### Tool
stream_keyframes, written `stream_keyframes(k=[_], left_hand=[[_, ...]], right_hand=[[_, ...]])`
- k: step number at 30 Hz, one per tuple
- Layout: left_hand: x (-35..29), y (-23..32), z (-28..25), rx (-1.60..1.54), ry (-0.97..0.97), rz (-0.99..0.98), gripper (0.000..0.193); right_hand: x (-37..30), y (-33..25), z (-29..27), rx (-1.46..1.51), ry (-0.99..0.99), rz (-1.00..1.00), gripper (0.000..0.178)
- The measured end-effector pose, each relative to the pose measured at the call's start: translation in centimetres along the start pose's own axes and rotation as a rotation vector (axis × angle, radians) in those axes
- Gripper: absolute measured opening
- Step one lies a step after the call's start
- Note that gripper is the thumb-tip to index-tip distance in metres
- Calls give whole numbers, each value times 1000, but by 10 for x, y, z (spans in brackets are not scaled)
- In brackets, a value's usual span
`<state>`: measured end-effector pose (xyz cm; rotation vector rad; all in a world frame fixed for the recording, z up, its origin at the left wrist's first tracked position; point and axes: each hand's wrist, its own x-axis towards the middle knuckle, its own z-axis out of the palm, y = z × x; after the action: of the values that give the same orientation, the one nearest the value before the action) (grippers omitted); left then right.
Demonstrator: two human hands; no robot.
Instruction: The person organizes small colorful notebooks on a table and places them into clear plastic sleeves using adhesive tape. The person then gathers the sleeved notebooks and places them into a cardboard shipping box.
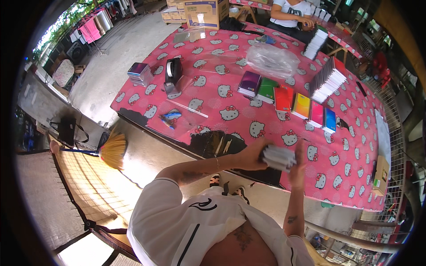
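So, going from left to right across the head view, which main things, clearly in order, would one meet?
Straw broom, black tape dispenser, left hand, white bundle, right hand, blue notebook, brown box.

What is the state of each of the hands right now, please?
Left hand: closed on a blurred pale stack.
Right hand: open beside the stack; contact cannot be told.

The worktop (339,162) is pink, covered with white cat faces in red bows. The row of notebooks (282,98) runs purple, green, red, yellow, pink and blue. The held stack (278,158) shows blurred white and grey. The tape dispenser (172,74) is black; the broom (114,150) has yellow bristles and a blue handle. The wearer's shirt (155,208) is white, with black stripes and lettering.
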<state>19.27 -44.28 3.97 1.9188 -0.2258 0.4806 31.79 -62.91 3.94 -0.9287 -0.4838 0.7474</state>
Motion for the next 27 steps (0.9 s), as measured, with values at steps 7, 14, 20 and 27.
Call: stream_keyframes(k=[7,14,20,27], left_hand=[[-30,-67,4,-405,150,-212,96],[-28,-88,-8,-325,88,-165,91],[-25,-86,-32,-99,-70,-236,103],[15,26,-28,886,-146,143,106]], right_hand=[[5,116,15,-268,199,-50,109],[17,110,29,-441,183,-253,98],[26,116,16,-463,91,-152,85],[25,109,10,-571,73,-223,78]])
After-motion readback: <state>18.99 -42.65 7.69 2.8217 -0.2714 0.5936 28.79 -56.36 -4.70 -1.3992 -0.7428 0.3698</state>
